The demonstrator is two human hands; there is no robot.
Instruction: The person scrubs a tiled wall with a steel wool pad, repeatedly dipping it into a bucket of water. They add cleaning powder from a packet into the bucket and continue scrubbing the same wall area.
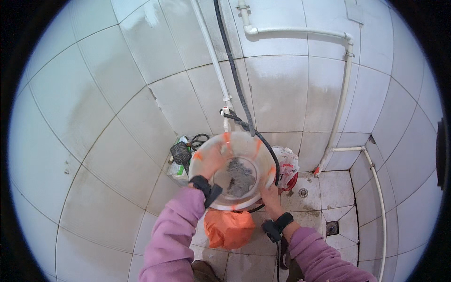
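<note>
Fingers of your left hand lie flat against the far side of the clear plastic basin, seen through its wall, so you clasp its left rim with the palm pressed on. Your right hand closes on the lower right rim, thumb over the edge. Both wrists carry dark straps, and both purple sleeves rise from the lower edge, the left forearm steeper than the right. You hold the basin tilted up off the floor, its opening turned toward you, in front of the tiled corner. Inside it sits a grey crumpled cloth, lying against the bottom; orange marks run along the rim. Just under the basin stands an orange bucket. A black hose drops down the wall and curves round the basin's right edge. Behind it on the right sits a white and red plastic bag; on the left, a black brush.
</note>
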